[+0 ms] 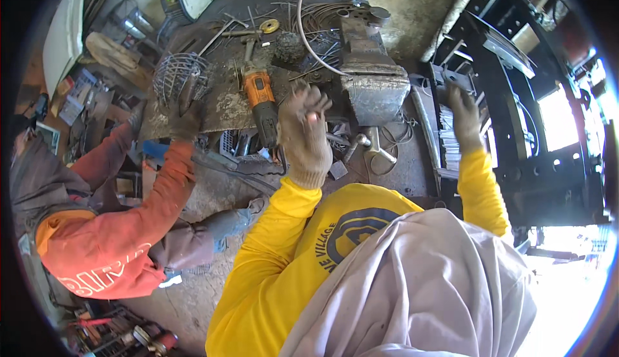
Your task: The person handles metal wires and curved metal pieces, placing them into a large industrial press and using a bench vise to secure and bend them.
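Observation:
My left hand, in a worn tan knit glove, is raised in front of the bench between the angle grinder and the vise. Its fingers are loosely bent and apart, slightly blurred, with no object visible in them. A small pinkish spot shows at the glove's fingers. The orange and black angle grinder lies just left of it. To its right stands the heavy bench vise, where a thin curved rod meets the jaws. My right hand, gloved too, is lifted beside the black metal frame, fingers apart and apparently holding nothing.
On the left, a co-worker in a red sweatshirt has a gloved hand at a wire cage. Coiled wire and loose rods lie across the bench. A tall black metal frame stands at right.

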Tool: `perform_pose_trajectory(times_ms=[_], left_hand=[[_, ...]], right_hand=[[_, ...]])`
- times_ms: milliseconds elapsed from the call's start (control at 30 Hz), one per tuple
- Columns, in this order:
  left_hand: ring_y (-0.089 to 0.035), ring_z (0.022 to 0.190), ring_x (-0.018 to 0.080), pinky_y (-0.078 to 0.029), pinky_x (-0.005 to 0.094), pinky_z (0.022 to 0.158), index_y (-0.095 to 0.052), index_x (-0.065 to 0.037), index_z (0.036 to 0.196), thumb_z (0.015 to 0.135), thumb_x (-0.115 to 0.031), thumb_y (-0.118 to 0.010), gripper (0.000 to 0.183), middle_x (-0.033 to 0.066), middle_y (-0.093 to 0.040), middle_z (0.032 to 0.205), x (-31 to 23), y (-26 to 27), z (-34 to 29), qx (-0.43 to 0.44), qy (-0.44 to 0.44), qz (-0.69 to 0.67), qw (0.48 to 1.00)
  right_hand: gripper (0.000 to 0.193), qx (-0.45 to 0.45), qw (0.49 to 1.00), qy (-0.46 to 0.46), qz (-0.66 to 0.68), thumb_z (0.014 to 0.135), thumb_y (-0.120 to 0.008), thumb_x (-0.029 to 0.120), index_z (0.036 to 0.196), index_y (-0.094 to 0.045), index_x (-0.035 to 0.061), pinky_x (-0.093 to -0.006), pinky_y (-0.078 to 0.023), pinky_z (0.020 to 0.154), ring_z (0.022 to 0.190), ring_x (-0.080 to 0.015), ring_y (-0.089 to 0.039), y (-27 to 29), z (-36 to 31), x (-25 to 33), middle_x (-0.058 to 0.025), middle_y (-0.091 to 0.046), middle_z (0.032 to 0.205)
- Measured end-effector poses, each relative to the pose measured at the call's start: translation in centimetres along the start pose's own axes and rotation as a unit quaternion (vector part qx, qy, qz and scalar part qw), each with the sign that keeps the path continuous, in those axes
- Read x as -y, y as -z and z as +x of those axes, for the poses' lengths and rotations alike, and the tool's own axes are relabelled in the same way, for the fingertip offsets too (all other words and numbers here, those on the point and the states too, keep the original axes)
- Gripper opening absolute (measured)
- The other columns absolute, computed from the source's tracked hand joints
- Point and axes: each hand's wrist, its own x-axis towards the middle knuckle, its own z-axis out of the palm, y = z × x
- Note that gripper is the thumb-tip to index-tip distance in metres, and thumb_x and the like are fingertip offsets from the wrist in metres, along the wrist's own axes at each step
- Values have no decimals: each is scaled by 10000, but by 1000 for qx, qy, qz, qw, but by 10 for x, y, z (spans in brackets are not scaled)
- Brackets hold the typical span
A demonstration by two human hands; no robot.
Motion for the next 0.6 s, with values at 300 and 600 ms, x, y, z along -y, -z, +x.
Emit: perform_pose_trajectory(times_ms=[300, 600], left_hand=[[-637, 1116, 325, -514, 453, 1002, -454, 39, 1349, 1029, -524, -436, 647, 206, -593, 1229, 38, -12, 71, 0, 177, -274, 945], [-527, 1255, 455, -357, 561, 1133, -417, 86, 1392, 1033, -518, -385, 704, 288, -532, 1351, 30, -6, 76, 112, 198, -416, 881]], right_hand=[[351, 200, 934, 231, 185, 1036, -469, 239, 1284, -595, 26, -342, -494, 962, 1053, -247, -663, -63, 85, 214, -138, -673, 1186], [260, 145, 877, 453, -71, 1027, -466, 178, 1183, -586, 10, -365, -489, 960, 1016, -268, -634, -123, 110, 224, -131, -665, 1074]])
